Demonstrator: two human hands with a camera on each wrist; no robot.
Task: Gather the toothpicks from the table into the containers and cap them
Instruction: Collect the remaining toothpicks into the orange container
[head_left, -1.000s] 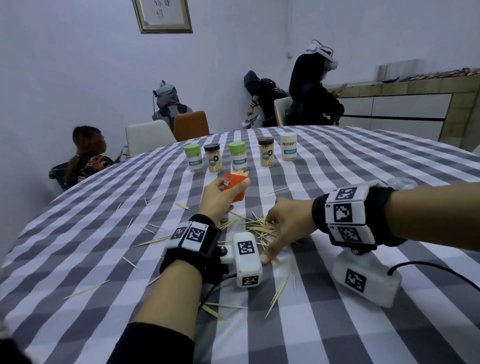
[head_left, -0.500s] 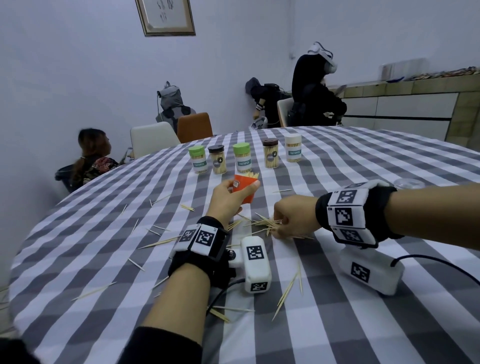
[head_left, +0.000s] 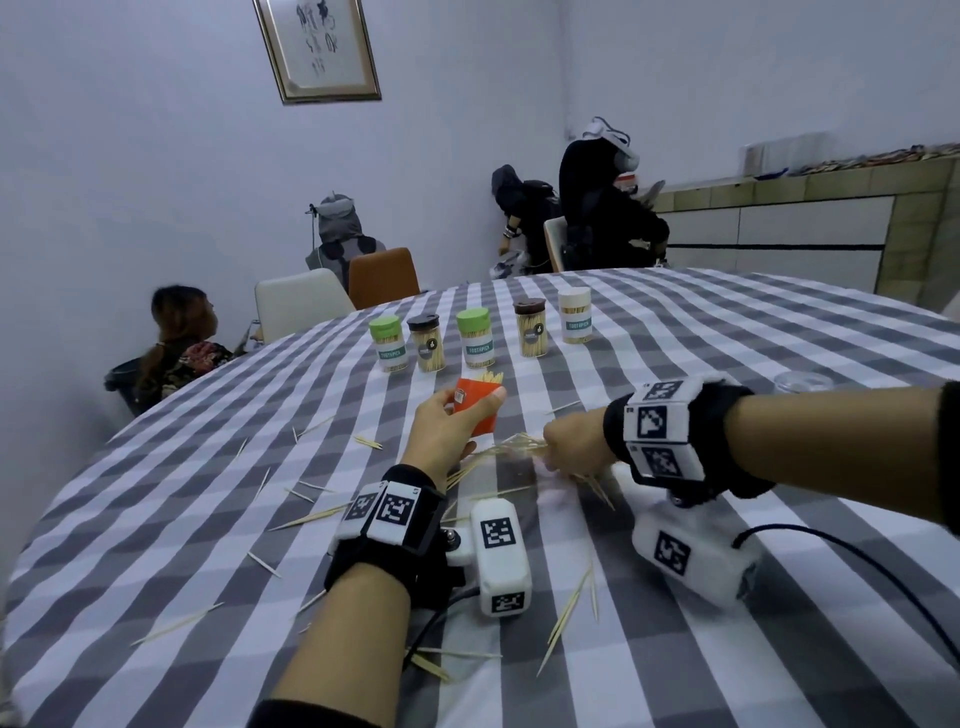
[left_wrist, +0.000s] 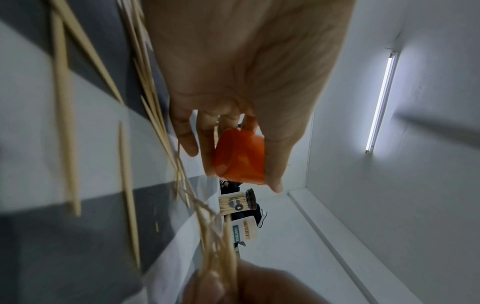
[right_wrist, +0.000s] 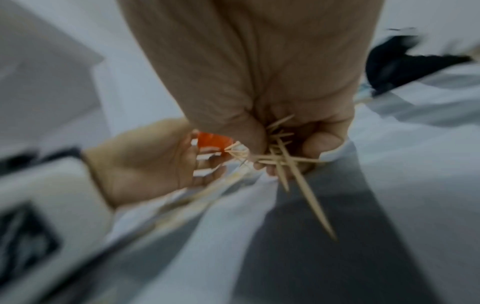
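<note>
My left hand (head_left: 457, 415) grips an open orange container (head_left: 478, 410) above the table, with toothpick tips sticking out of its mouth. In the left wrist view the orange container (left_wrist: 240, 156) sits between thumb and fingers. My right hand (head_left: 563, 449) is closed around a messy bunch of toothpicks (head_left: 514, 447) just right of the container and lifted off the cloth; the right wrist view shows the toothpicks (right_wrist: 283, 158) crossing inside the fist. Loose toothpicks (head_left: 566, 613) lie scattered over the checked tablecloth (head_left: 208, 467).
Five capped toothpick jars stand in a row at the back: green (head_left: 387, 343), dark (head_left: 426, 343), green (head_left: 475, 338), dark (head_left: 531, 327), white (head_left: 575, 314). A clear lid (head_left: 802, 382) lies at the right. Seated people and chairs are beyond the table's far edge.
My right hand closed on the toothpick pile and lifted the bunch off the cloth toward the container. The left hand with the orange container rose a little.
</note>
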